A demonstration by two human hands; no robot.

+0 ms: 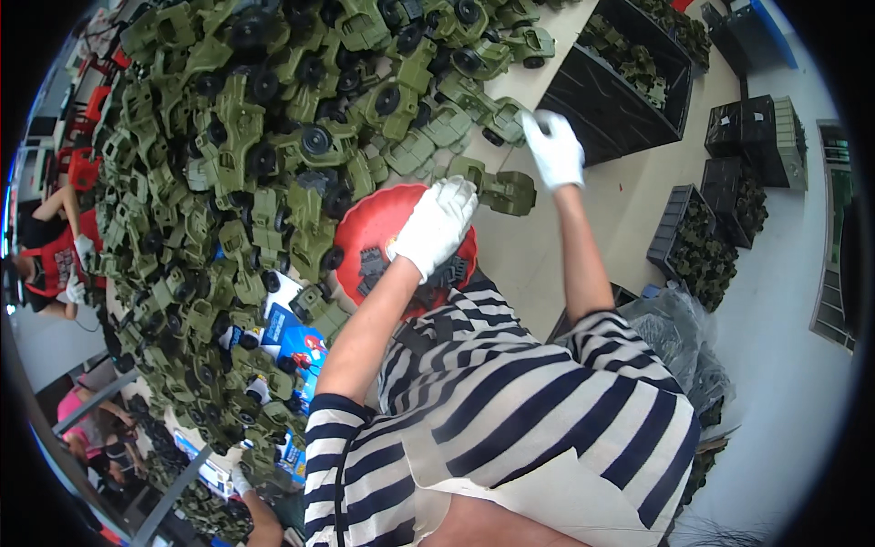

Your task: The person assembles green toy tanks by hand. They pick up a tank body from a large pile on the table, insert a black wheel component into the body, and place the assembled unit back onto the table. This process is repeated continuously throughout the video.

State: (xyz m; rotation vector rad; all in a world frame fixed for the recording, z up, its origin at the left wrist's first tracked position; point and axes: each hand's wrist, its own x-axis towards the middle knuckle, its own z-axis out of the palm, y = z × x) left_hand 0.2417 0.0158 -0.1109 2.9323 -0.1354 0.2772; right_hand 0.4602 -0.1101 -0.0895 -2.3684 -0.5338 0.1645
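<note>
My left hand (439, 219), in a white glove, reaches over a red scalloped basin (363, 226). Its fingers are curled on the near end of an olive-green toy vehicle (510, 193), which juts out to the right past the basin's rim. Small dark grey plastic parts (372, 266) lie in the basin, partly covered by my wrist. To the right, my right hand (556, 153), also gloved, is raised with thumb and forefinger apart and nothing visible between them. Close to its fingertips sits another green toy vehicle (497, 114) at the heap's edge.
A large heap of green toy vehicles (246, 118) covers the table on the left. Beyond my right hand stands a black crate (602, 100); more filled crates (674, 228) line the floor. A blue printed box (293, 339) lies among the toys. Other people work at far left.
</note>
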